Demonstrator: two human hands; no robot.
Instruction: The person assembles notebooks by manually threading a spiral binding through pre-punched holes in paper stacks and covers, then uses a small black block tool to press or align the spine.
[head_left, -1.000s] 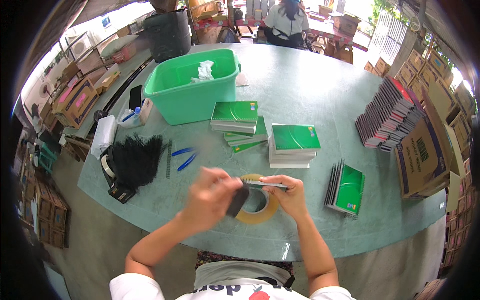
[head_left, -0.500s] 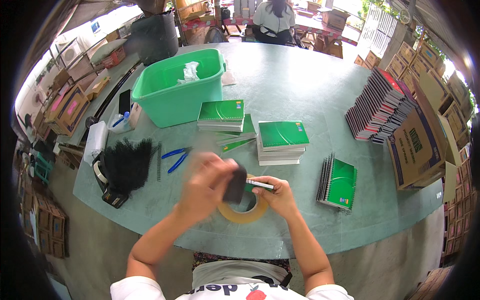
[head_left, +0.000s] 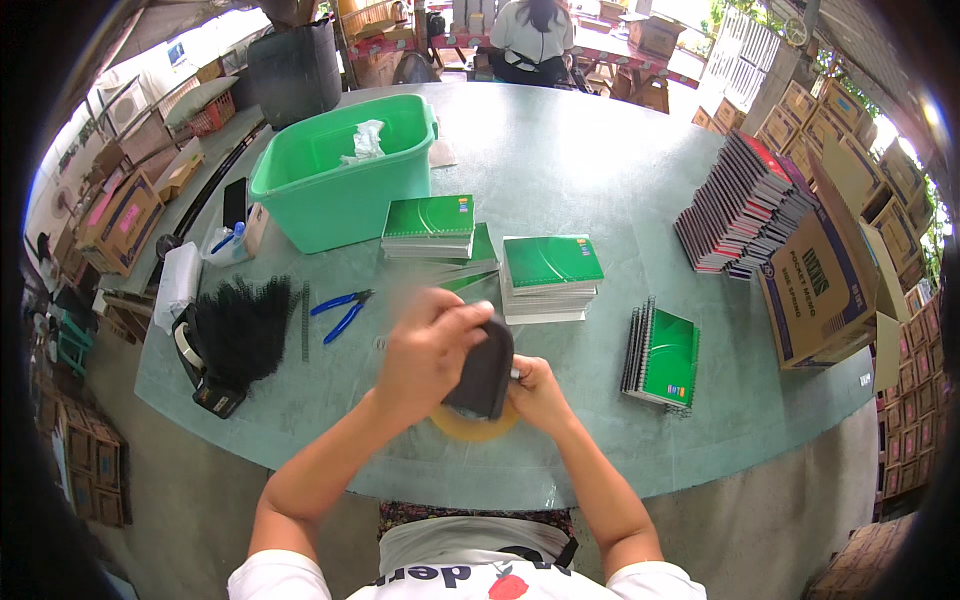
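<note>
My left hand (head_left: 425, 350) is closed, slightly blurred, at the upper end of a dark slab with rounded corners (head_left: 486, 378). My right hand (head_left: 540, 397) is closed close beside the slab. It grips a small green notebook, of which only a pale edge (head_left: 516, 374) shows; the slab hides the rest. Below both lies a yellowish tape roll (head_left: 470, 430), mostly covered. Beyond the hands stand two stacks of green notebooks, one on the left (head_left: 430, 222) and one on the right (head_left: 552, 262).
Blue-handled pliers (head_left: 343, 318) and a heap of black wire spirals (head_left: 240, 335) lie to the left. A green tub (head_left: 350, 205) stands behind. On the right are spiral-bound green notebooks (head_left: 668, 357), a tall notebook pile (head_left: 735, 205) and an open carton (head_left: 820, 285). A person (head_left: 530, 45) sits far back.
The dark slab has turned more of its broad face into view and now covers most of the notebook and tape roll. My left hand has shifted slightly; the right stays nearby.
</note>
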